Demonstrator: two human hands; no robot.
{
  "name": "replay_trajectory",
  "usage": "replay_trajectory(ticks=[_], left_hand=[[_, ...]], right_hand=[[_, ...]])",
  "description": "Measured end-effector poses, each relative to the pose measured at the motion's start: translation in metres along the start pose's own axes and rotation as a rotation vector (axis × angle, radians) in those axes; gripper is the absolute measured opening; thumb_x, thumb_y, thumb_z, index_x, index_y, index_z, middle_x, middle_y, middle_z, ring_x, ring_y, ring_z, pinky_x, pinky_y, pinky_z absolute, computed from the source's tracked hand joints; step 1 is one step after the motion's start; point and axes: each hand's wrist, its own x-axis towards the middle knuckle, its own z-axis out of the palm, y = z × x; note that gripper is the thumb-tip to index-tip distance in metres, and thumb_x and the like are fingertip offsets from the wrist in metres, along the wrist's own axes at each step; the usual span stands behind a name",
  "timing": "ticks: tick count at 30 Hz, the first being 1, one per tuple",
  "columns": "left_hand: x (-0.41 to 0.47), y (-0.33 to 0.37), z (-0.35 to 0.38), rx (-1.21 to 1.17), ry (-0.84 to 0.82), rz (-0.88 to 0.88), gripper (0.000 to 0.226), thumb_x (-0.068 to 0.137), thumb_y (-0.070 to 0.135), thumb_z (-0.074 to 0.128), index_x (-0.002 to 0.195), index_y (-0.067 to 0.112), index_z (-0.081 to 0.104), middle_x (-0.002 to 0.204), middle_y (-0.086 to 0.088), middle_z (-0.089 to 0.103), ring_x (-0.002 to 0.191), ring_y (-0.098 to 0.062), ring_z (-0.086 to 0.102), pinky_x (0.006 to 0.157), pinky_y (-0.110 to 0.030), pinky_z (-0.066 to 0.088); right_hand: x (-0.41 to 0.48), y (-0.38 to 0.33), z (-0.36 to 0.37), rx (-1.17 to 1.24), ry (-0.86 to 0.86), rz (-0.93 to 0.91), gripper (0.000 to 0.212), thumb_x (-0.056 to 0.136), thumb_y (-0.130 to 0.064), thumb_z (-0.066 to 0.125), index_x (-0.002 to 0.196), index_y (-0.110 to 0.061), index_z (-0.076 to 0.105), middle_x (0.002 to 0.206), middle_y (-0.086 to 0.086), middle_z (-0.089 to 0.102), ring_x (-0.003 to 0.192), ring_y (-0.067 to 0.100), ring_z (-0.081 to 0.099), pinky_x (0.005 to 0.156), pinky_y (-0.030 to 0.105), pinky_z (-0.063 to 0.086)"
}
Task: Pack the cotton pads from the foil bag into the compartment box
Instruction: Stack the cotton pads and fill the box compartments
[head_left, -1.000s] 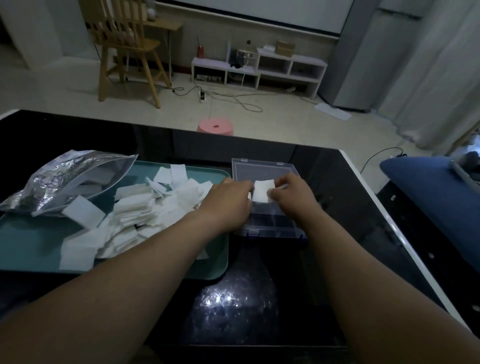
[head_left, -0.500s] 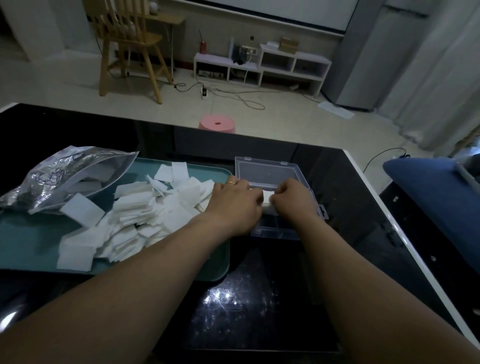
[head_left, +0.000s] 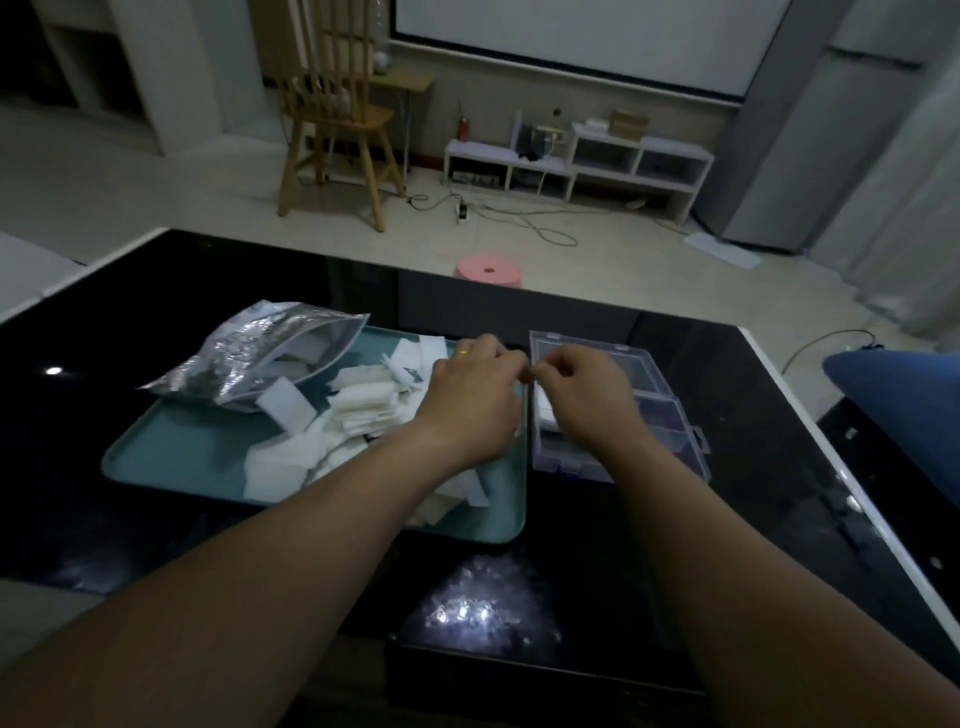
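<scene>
A pile of white cotton pads (head_left: 363, 410) lies on a teal tray (head_left: 182, 457), beside the open silver foil bag (head_left: 260, 358) at the tray's back left. The clear compartment box (head_left: 670, 415) stands open just right of the tray, and white pads (head_left: 545, 410) fill its left compartment. My left hand (head_left: 475, 400) hovers over the tray's right edge. My right hand (head_left: 587, 395) hovers over the box's left side. Both hands have curled fingers whose tips nearly meet. Whether they pinch anything is too dim to see.
Tray and box sit on a glossy black table (head_left: 727, 519) with a white rim on the right. A blue cushion (head_left: 904, 395) lies past that rim. A pink stool (head_left: 488, 270), a wooden chair (head_left: 337, 119) and a low white shelf (head_left: 576, 161) stand on the floor beyond.
Both hands lifted off the stack they were pressing into the box and shifted slightly left. The pads stay in the left compartment. My head tilted up, showing more of the room.
</scene>
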Motion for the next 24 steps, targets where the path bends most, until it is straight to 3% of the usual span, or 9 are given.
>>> replay_trajectory(ticks=[5, 8, 12, 16, 18, 22, 24], left_hand=[[-0.039, -0.053, -0.038, -0.047, 0.059, -0.077, 0.04, 0.092, 0.0, 0.049, 0.119, 0.024, 0.067, 0.128, -0.005, 0.057, 0.124, -0.027, 0.048, 0.104, -0.041, 0.041], [-0.054, -0.084, -0.062, -0.018, 0.073, -0.109, 0.036, 0.094, 0.003, 0.051, 0.121, 0.021, 0.067, 0.128, -0.004, 0.059, 0.123, -0.025, 0.051, 0.101, -0.038, 0.042], [-0.059, -0.118, -0.079, 0.062, 0.057, -0.12, 0.035, 0.092, 0.015, 0.06, 0.127, 0.021, 0.061, 0.13, -0.006, 0.056, 0.125, -0.028, 0.051, 0.103, -0.042, 0.043], [-0.053, -0.128, -0.078, 0.12, -0.056, -0.147, 0.069, 0.092, 0.039, 0.069, 0.151, 0.019, 0.041, 0.151, -0.008, 0.045, 0.138, -0.028, 0.044, 0.11, -0.04, 0.04], [-0.047, -0.129, -0.072, 0.134, -0.116, -0.169, 0.076, 0.091, 0.05, 0.067, 0.153, 0.02, 0.035, 0.155, -0.006, 0.042, 0.137, -0.027, 0.047, 0.107, -0.042, 0.043], [-0.034, -0.134, -0.065, 0.163, -0.176, -0.165, 0.054, 0.091, 0.049, 0.065, 0.135, 0.022, 0.049, 0.135, -0.004, 0.06, 0.121, -0.026, 0.056, 0.088, -0.035, 0.044], [-0.03, -0.134, -0.062, 0.24, -0.208, -0.144, 0.026, 0.091, 0.048, 0.059, 0.106, 0.027, 0.059, 0.111, 0.0, 0.065, 0.104, -0.025, 0.059, 0.077, -0.037, 0.042]], right_hand=[[-0.014, -0.029, 0.017, -0.067, -0.136, -0.045, 0.014, 0.101, -0.026, 0.055, 0.097, -0.026, 0.068, 0.09, -0.01, 0.066, 0.08, 0.009, 0.061, 0.062, 0.027, 0.042], [-0.02, -0.042, 0.02, -0.016, -0.156, -0.038, 0.014, 0.101, -0.027, 0.056, 0.101, -0.025, 0.069, 0.097, -0.01, 0.069, 0.083, 0.006, 0.061, 0.069, 0.029, 0.047], [-0.032, -0.066, 0.038, 0.012, -0.195, -0.092, 0.019, 0.102, -0.028, 0.057, 0.116, -0.025, 0.069, 0.106, -0.013, 0.068, 0.089, 0.007, 0.063, 0.071, 0.024, 0.047], [-0.041, -0.086, 0.061, 0.064, -0.218, -0.136, 0.029, 0.102, -0.031, 0.057, 0.131, -0.026, 0.062, 0.116, -0.012, 0.063, 0.106, 0.009, 0.062, 0.09, 0.031, 0.052], [-0.04, -0.09, 0.066, 0.067, -0.212, -0.147, 0.029, 0.103, -0.032, 0.057, 0.131, -0.026, 0.061, 0.122, -0.009, 0.064, 0.107, 0.009, 0.061, 0.094, 0.033, 0.052], [-0.03, -0.087, 0.073, 0.035, -0.221, -0.128, 0.027, 0.102, -0.035, 0.058, 0.128, -0.027, 0.062, 0.122, -0.009, 0.066, 0.106, 0.009, 0.062, 0.095, 0.037, 0.054], [-0.026, -0.085, 0.072, 0.013, -0.214, -0.127, 0.026, 0.102, -0.036, 0.058, 0.126, -0.028, 0.063, 0.12, -0.011, 0.067, 0.105, 0.008, 0.063, 0.095, 0.039, 0.055]])
